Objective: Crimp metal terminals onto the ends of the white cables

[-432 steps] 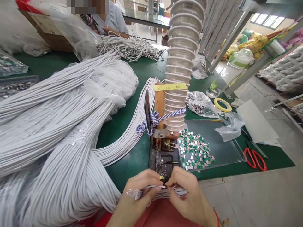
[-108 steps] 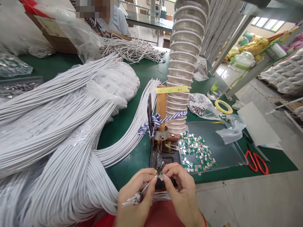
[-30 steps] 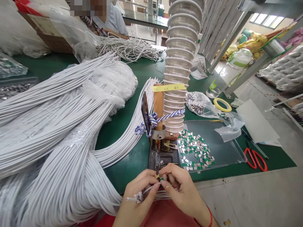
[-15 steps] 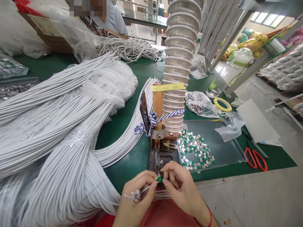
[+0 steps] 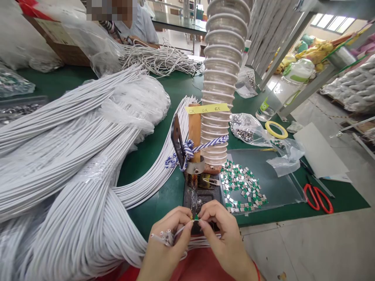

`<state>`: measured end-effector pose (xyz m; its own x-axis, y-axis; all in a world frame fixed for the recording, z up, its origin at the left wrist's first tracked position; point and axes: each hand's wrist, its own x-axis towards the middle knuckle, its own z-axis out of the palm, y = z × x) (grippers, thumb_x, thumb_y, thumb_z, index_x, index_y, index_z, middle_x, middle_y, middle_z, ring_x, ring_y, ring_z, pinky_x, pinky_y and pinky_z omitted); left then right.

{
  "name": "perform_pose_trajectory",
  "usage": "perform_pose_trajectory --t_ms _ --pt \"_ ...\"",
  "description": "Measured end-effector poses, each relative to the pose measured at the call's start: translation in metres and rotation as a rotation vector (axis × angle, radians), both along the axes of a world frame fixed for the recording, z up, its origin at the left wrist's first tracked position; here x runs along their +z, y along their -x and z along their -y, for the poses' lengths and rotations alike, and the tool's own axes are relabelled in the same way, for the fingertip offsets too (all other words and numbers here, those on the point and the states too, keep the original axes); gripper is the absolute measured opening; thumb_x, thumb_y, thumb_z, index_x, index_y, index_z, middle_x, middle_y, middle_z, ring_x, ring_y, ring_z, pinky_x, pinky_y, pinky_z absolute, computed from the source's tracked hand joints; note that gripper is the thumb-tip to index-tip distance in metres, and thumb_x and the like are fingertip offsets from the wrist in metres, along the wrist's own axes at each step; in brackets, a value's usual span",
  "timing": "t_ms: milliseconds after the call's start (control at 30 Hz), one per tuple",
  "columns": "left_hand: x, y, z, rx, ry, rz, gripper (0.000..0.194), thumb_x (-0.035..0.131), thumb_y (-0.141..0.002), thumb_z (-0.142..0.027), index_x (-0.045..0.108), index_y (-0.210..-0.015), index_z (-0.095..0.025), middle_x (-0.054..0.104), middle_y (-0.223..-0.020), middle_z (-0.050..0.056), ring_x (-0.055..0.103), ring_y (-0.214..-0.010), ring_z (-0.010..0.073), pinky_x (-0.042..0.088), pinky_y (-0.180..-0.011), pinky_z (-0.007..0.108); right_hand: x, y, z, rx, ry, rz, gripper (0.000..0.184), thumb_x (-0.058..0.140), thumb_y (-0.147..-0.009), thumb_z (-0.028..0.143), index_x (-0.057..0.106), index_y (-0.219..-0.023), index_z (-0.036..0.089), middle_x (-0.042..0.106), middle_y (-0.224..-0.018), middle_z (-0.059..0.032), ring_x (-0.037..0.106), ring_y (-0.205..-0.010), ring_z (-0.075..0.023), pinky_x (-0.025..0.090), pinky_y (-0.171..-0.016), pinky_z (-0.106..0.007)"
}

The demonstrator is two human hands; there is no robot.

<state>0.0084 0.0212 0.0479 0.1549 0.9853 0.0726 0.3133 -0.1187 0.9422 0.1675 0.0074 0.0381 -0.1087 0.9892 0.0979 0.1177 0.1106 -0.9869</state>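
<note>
My left hand is closed around several white cables, whose cut ends stick out between thumb and palm. Its thumb and index finger pinch one cable's end against a tiny green circuit board. My right hand has its thumb and fingertips closed at the board's other side; a thin wire may be there, too small to make out. Just beyond the fingertips stands an upright soldering iron with a wooden handle, its tip pointing down over a dark base.
Loose green-and-metal connector boards lie on a clear sheet at right. Red-handled scissors, yellow tape and a water bottle stand beyond. Thick cable bundles fill the left. A ribbed hose rises centrally; a person sits opposite.
Both hands have shifted slightly up, bringing the green board closer to the soldering iron's tip. My right fingers have drawn together beside the board.
</note>
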Motion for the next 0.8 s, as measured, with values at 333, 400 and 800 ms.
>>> perform_pose_trajectory --t_ms 333,400,800 --pt "0.0040 -0.0025 -0.0055 0.043 -0.030 0.037 0.025 0.057 -0.084 -0.014 0.063 -0.060 -0.018 0.070 -0.069 0.003 0.065 -0.058 0.0151 0.049 -0.053 0.019 0.0003 0.0059 -0.0036 -0.058 -0.011 -0.070 0.015 0.057 -0.087 0.006 0.059 -0.080 0.020 0.061 -0.088 -0.0047 0.060 -0.076 -0.0164 0.050 -0.065 -0.025" --pt "0.0060 -0.0017 -0.0045 0.042 -0.047 0.031 0.026 0.058 -0.084 -0.013 0.063 -0.060 -0.018 0.070 -0.068 0.002 0.064 -0.056 0.0141 0.048 -0.052 0.019 0.0013 0.0062 -0.0035 -0.058 -0.008 -0.090 0.015 0.057 -0.087 0.006 0.059 -0.080 0.020 0.061 -0.088 -0.0048 0.060 -0.075 -0.0162 0.050 -0.066 -0.025" --pt "0.0051 0.0013 0.0015 0.060 -0.074 -0.005 0.024 0.059 -0.084 -0.013 0.064 -0.061 -0.018 0.069 -0.071 0.002 0.067 -0.062 0.0144 0.051 -0.057 0.017 0.0044 0.0076 -0.0057 -0.051 -0.005 -0.132 0.016 0.060 -0.085 0.005 0.060 -0.078 0.019 0.060 -0.087 -0.0045 0.059 -0.074 -0.0152 0.050 -0.064 -0.023"
